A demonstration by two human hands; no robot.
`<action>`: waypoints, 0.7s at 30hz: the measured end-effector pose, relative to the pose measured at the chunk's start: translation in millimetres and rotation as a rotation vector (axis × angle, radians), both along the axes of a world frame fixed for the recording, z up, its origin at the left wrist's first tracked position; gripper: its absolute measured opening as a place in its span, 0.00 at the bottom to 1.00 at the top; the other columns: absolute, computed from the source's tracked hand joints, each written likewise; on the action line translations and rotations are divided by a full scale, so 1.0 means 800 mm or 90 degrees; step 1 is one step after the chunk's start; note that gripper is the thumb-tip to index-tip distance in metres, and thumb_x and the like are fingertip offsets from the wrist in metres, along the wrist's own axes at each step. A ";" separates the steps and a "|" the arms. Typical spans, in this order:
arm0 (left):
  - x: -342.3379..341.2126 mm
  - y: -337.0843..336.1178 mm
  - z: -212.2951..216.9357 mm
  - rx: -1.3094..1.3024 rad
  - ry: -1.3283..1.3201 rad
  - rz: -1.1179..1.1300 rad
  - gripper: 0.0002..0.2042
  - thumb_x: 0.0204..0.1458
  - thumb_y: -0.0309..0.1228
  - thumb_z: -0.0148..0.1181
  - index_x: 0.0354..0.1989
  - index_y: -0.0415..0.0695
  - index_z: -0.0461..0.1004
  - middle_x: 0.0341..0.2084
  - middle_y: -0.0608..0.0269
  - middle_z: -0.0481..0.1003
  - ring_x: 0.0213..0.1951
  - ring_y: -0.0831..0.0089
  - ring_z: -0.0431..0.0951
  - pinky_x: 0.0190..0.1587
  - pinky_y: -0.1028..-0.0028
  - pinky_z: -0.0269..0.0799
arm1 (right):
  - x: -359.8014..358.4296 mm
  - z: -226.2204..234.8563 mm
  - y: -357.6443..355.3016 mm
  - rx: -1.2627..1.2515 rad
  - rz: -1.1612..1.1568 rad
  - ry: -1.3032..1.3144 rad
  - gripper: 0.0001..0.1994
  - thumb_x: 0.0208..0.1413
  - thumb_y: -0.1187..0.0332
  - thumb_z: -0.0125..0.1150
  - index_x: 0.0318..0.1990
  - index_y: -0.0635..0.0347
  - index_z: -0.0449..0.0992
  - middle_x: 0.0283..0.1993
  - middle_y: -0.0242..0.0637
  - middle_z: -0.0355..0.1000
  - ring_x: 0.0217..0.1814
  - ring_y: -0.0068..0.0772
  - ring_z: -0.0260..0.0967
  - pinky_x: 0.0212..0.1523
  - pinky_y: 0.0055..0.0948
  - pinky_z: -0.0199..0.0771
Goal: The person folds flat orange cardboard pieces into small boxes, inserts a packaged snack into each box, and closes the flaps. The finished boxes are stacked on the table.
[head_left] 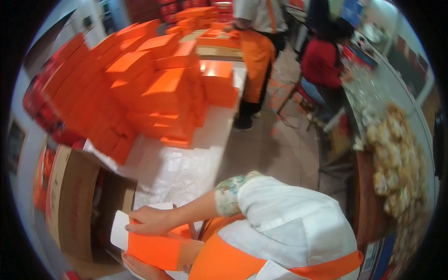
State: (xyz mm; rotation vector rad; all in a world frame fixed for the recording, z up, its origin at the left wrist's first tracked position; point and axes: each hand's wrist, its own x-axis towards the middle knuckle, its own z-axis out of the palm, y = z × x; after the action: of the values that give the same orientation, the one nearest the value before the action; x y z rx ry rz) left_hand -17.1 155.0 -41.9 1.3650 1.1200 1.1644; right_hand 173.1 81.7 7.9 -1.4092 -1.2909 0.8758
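At the lower left, my two hands are at an orange cardboard box point(156, 247) with white inner flaps standing out at its end. My right hand point(151, 220) reaches across from the right and grips the box's upper edge, fingers curled over it beside a white flap. Along the lower edge, my left hand point(140, 267) supports the box from the near side; part of its fingers is hidden under it. The box lies close against my orange apron point(228, 259). Just left of it stands a large open brown carton point(74, 200), its inside dark.
Tall stacks of orange boxes point(163, 88) cover the white table point(196, 154) ahead. Beyond it stands a co-worker in an orange apron point(256, 65). A seated person in red point(321, 63) works at the right bench, where many clear-wrapped packets point(396, 154) are heaped.
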 end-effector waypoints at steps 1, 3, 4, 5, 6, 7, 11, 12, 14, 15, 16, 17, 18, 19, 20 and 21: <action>0.014 0.003 0.013 -0.055 0.009 -0.083 0.32 0.64 0.55 0.41 0.59 0.35 0.61 0.57 0.48 0.66 0.52 0.59 0.73 0.48 0.64 0.74 | 0.006 -0.007 0.008 -0.002 -0.057 -0.006 0.26 0.61 0.49 0.48 0.38 0.72 0.72 0.38 0.60 0.73 0.44 0.57 0.72 0.47 0.45 0.71; 0.044 -0.004 0.040 -0.190 0.032 -0.225 0.33 0.64 0.57 0.41 0.60 0.35 0.63 0.57 0.50 0.67 0.53 0.61 0.73 0.49 0.64 0.74 | 0.026 -0.041 0.020 -0.029 -0.148 -0.020 0.30 0.60 0.47 0.48 0.35 0.77 0.75 0.37 0.65 0.75 0.44 0.62 0.74 0.47 0.48 0.72; 0.056 -0.025 0.057 -0.192 0.047 -0.220 0.33 0.63 0.57 0.42 0.59 0.35 0.64 0.56 0.50 0.68 0.52 0.62 0.74 0.49 0.64 0.74 | 0.032 -0.060 0.023 -0.065 -0.150 -0.045 0.32 0.60 0.46 0.47 0.36 0.77 0.76 0.38 0.66 0.74 0.44 0.62 0.74 0.48 0.48 0.72; 0.069 -0.060 0.076 -0.195 0.059 -0.211 0.33 0.63 0.57 0.42 0.58 0.35 0.65 0.54 0.50 0.70 0.51 0.63 0.75 0.49 0.65 0.74 | 0.038 -0.079 0.027 -0.102 -0.147 -0.072 0.33 0.60 0.45 0.46 0.36 0.78 0.77 0.39 0.67 0.74 0.45 0.63 0.74 0.49 0.48 0.72; 0.077 -0.079 0.091 -0.190 0.072 -0.196 0.32 0.63 0.57 0.43 0.57 0.35 0.67 0.52 0.50 0.71 0.50 0.63 0.75 0.49 0.66 0.74 | 0.043 -0.085 0.028 -0.131 -0.138 -0.099 0.34 0.60 0.44 0.45 0.37 0.79 0.77 0.40 0.68 0.74 0.46 0.63 0.74 0.49 0.49 0.72; 0.047 -0.021 0.024 -0.268 -0.071 -0.328 0.26 0.64 0.49 0.48 0.53 0.34 0.70 0.48 0.51 0.74 0.47 0.64 0.77 0.48 0.67 0.74 | 0.044 -0.091 0.026 -0.161 -0.107 -0.118 0.36 0.60 0.43 0.43 0.39 0.80 0.77 0.43 0.68 0.73 0.48 0.63 0.73 0.52 0.49 0.71; 0.029 0.030 -0.094 -0.172 0.068 -0.367 0.22 0.63 0.47 0.51 0.54 0.42 0.64 0.45 0.56 0.71 0.45 0.67 0.74 0.44 0.65 0.76 | 0.043 -0.136 -0.010 -0.180 -0.076 -0.128 0.34 0.64 0.47 0.38 0.41 0.78 0.77 0.40 0.65 0.74 0.46 0.64 0.72 0.52 0.49 0.69; 0.023 0.027 -0.101 -0.150 0.078 -0.330 0.21 0.62 0.46 0.52 0.52 0.42 0.62 0.44 0.56 0.69 0.44 0.66 0.72 0.43 0.64 0.75 | 0.037 -0.136 -0.010 -0.174 -0.068 -0.124 0.34 0.64 0.47 0.38 0.41 0.78 0.76 0.40 0.65 0.74 0.46 0.64 0.72 0.53 0.49 0.69; 0.018 0.017 -0.103 -0.105 0.103 -0.264 0.20 0.60 0.44 0.54 0.49 0.42 0.59 0.41 0.55 0.64 0.42 0.65 0.68 0.40 0.62 0.73 | 0.027 -0.128 -0.011 -0.163 -0.062 -0.112 0.34 0.65 0.47 0.37 0.42 0.77 0.76 0.40 0.64 0.74 0.47 0.63 0.72 0.53 0.49 0.68; 0.017 0.008 -0.099 -0.118 0.099 -0.262 0.20 0.61 0.47 0.52 0.49 0.45 0.59 0.42 0.57 0.64 0.42 0.67 0.69 0.39 0.64 0.73 | 0.028 -0.113 -0.019 -0.171 -0.050 -0.109 0.34 0.65 0.47 0.37 0.42 0.77 0.76 0.42 0.64 0.74 0.48 0.61 0.72 0.54 0.47 0.67; 0.017 0.001 -0.095 -0.131 0.094 -0.258 0.19 0.62 0.49 0.50 0.49 0.47 0.59 0.42 0.59 0.65 0.42 0.69 0.69 0.38 0.65 0.73 | 0.029 -0.115 -0.018 -0.191 -0.048 -0.101 0.34 0.65 0.47 0.37 0.42 0.77 0.76 0.43 0.64 0.74 0.48 0.61 0.72 0.55 0.47 0.68; 0.019 -0.009 -0.087 -0.143 0.090 -0.255 0.19 0.63 0.51 0.48 0.50 0.50 0.59 0.42 0.61 0.65 0.41 0.71 0.70 0.37 0.67 0.73 | 0.031 -0.116 -0.018 -0.209 -0.048 -0.094 0.34 0.64 0.47 0.37 0.42 0.77 0.76 0.43 0.64 0.74 0.48 0.61 0.72 0.55 0.47 0.68; 0.019 -0.011 -0.086 -0.146 0.089 -0.248 0.19 0.63 0.50 0.48 0.49 0.49 0.60 0.42 0.61 0.66 0.42 0.70 0.70 0.38 0.67 0.73 | 0.032 -0.118 -0.018 -0.228 -0.046 -0.088 0.33 0.64 0.47 0.38 0.43 0.77 0.76 0.44 0.64 0.74 0.48 0.61 0.72 0.55 0.46 0.68; 0.021 -0.012 -0.087 -0.146 0.097 -0.252 0.18 0.63 0.49 0.48 0.49 0.47 0.61 0.42 0.60 0.67 0.42 0.70 0.71 0.38 0.67 0.73 | 0.030 -0.129 -0.018 -0.233 -0.056 -0.073 0.34 0.64 0.46 0.38 0.42 0.77 0.77 0.44 0.64 0.74 0.48 0.61 0.73 0.55 0.46 0.68; 0.019 -0.012 -0.086 -0.145 0.097 -0.247 0.18 0.63 0.48 0.47 0.48 0.46 0.63 0.42 0.59 0.67 0.42 0.69 0.71 0.39 0.67 0.73 | 0.028 -0.144 -0.016 -0.235 -0.062 -0.062 0.34 0.63 0.46 0.39 0.42 0.77 0.77 0.44 0.64 0.74 0.47 0.61 0.73 0.55 0.45 0.68; 0.028 -0.010 -0.088 -0.141 0.098 -0.260 0.18 0.63 0.48 0.47 0.48 0.45 0.64 0.42 0.59 0.68 0.42 0.69 0.71 0.39 0.66 0.73 | 0.032 -0.156 -0.018 -0.240 -0.084 -0.050 0.34 0.63 0.46 0.39 0.42 0.77 0.77 0.44 0.65 0.74 0.47 0.61 0.73 0.55 0.44 0.68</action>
State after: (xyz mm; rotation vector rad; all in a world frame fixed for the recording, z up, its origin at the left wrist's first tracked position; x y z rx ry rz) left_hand 5.3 147.0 -112.4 1.4409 0.9829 0.6315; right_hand 198.9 67.1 -116.7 -1.8181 -1.1124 1.0184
